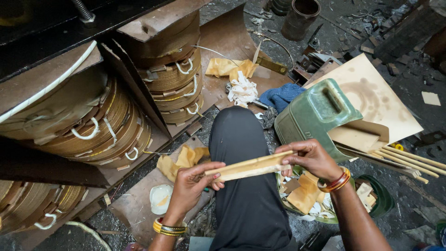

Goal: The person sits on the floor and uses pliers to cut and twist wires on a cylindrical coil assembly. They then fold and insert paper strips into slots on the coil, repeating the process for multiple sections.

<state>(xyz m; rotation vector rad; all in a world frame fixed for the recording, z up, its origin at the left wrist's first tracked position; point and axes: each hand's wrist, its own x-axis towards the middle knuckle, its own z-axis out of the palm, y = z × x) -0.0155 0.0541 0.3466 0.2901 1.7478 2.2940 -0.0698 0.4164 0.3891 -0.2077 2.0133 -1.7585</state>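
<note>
Wooden strip lay across the person's black-clad knee, gripped at both ends. Left of the knee stood stacked paper-wrapped coils. The left hand pinched the strip's near end, fingers closed on it. The right hand clamped the far end from above. Right of the knee sat a green jerrycan. A steady, level hold at both ends would probably have suited such a thin piece best.
</note>
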